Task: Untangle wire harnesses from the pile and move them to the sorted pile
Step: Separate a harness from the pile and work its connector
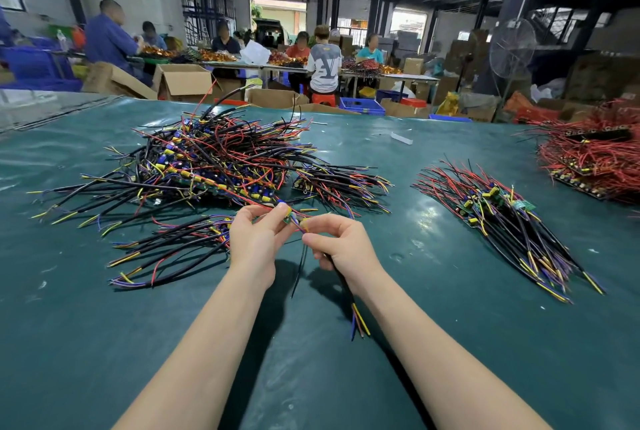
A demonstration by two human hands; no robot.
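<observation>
A big tangled pile of wire harnesses, black, red, yellow and blue, lies on the green table at the left centre. A neater sorted pile lies to the right. Between them, near the front, my left hand pinches the small green board end of one harness. My right hand grips its black sleeved cable, whose yellow, blue and red ends hang toward me. A smaller loose bunch lies just left of my left hand.
Another small bunch lies behind my hands. A heap of red wires sits at the far right edge. Beyond the table are cardboard boxes, blue crates, a standing fan and several seated people at work tables.
</observation>
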